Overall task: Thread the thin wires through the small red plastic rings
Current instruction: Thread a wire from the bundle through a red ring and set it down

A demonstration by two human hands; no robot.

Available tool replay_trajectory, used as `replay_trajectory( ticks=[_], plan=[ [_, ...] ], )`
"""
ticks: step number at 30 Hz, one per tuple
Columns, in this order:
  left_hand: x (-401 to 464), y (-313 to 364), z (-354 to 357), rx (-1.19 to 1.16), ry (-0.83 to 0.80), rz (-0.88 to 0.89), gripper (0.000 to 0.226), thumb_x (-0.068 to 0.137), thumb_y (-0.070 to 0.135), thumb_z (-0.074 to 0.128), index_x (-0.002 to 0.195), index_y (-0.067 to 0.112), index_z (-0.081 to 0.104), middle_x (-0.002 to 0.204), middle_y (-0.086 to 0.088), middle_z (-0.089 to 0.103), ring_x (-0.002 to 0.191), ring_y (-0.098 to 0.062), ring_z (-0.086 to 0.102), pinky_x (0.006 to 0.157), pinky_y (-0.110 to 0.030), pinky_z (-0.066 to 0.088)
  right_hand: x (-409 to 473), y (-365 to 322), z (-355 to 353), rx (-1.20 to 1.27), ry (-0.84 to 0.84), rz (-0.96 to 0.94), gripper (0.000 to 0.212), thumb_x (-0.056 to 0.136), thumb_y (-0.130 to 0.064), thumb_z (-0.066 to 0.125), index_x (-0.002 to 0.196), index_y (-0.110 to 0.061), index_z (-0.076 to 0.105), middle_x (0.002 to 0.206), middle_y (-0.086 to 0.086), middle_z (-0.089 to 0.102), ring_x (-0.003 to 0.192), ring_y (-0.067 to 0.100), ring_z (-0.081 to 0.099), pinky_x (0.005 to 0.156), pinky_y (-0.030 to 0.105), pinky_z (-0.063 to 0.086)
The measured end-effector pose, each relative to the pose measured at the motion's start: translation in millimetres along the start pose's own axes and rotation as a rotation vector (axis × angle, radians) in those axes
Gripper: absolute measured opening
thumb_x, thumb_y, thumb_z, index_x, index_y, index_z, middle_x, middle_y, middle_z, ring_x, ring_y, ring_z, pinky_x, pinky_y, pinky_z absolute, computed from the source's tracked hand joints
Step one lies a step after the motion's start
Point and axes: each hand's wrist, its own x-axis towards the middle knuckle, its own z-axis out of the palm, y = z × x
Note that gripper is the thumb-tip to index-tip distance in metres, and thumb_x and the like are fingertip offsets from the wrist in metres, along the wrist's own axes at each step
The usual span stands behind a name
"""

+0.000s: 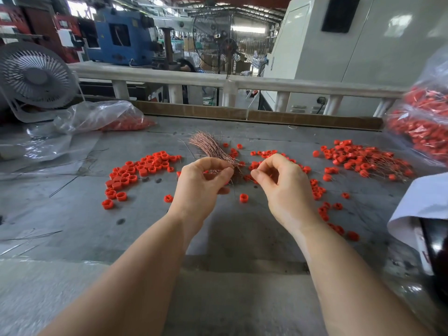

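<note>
Mid-threading above the tabletop (230, 238). Left hand (201, 187) fingers pinching the copper wire bundle (211, 147); right hand (283, 183) fingers pressed together, contents hidden. Next: aligning one wire tip with a red ring (243, 197).

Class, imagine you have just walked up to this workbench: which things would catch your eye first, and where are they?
First, the bright red plastic rings scattered across the grey table, thickest at left and far right. At the centre, the left hand grips a bundle of thin coppery wires that fans out away from the person, while the right hand pinches its fingertips beside it. A clear bag of rings bulges at the right edge.
</note>
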Motion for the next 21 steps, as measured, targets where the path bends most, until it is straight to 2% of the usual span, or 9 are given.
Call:
replay_trajectory(
  ticks=[4,9,14,18,21],
  plan=[
    [-1.5,2.3,3.0,0.065,-0.01,0.043,0.026,0.086,0.004,0.062,0.07,0.025,0.061,0.067,0.01,0.059,0.06,-0.005,0.055,0.053,-0.011,0.047,-0.1,-0.2,0.4,0.039,-0.02,-0.009,0.011,0.085,-0.009,0.064,0.083,-0.02,0.062,0.065,-0.014,0.053,0.061,0.003,0.048,0.063,0.022,0.042],
    [-2.6,3.4,4.8,0.139,-0.062,0.062,0.021,0.089,0.003,0.058,0.076,0.02,0.059,0.075,0.0,0.058,0.064,-0.012,0.056,0.055,-0.011,0.048,-1.2,-1.6,1.1,0.033,-0.043,-0.054,0.011,0.085,-0.009,0.064,0.087,-0.019,0.066,0.066,-0.016,0.051,0.062,-0.001,0.049,0.06,0.008,0.036],
    [-4.0,4.0,6.1,0.199,-0.085,0.085,0.015,0.09,0.003,0.056,0.081,0.015,0.058,0.096,-0.015,0.057,0.066,-0.014,0.059,0.054,-0.007,0.045,-1.5,-2.5,1.3,0.028,-0.034,-0.065,0.008,0.085,-0.009,0.065,0.089,-0.016,0.067,0.068,-0.014,0.051,0.062,0.001,0.047,0.06,0.008,0.037],
    [-5.2,6.1,7.4,0.213,-0.097,0.098,0.014,0.087,0.003,0.06,0.078,0.014,0.059,0.1,-0.013,0.054,0.065,-0.013,0.061,0.054,-0.006,0.044,-1.6,-3.5,1.8,0.032,-0.042,-0.073,0.008,0.084,-0.008,0.065,0.085,-0.016,0.067,0.074,-0.006,0.057,0.065,0.002,0.049,0.061,0.006,0.037],
    [-5.6,6.6,7.5,0.211,-0.097,0.094,0.017,0.087,0.005,0.062,0.075,0.017,0.06,0.097,-0.005,0.052,0.063,-0.01,0.063,0.055,-0.007,0.045,-1.7,-3.3,1.8,0.026,-0.057,-0.069,0.01,0.085,-0.008,0.064,0.079,-0.017,0.064,0.077,-0.003,0.06,0.068,0.004,0.05,0.063,0.011,0.038]
  ],
)
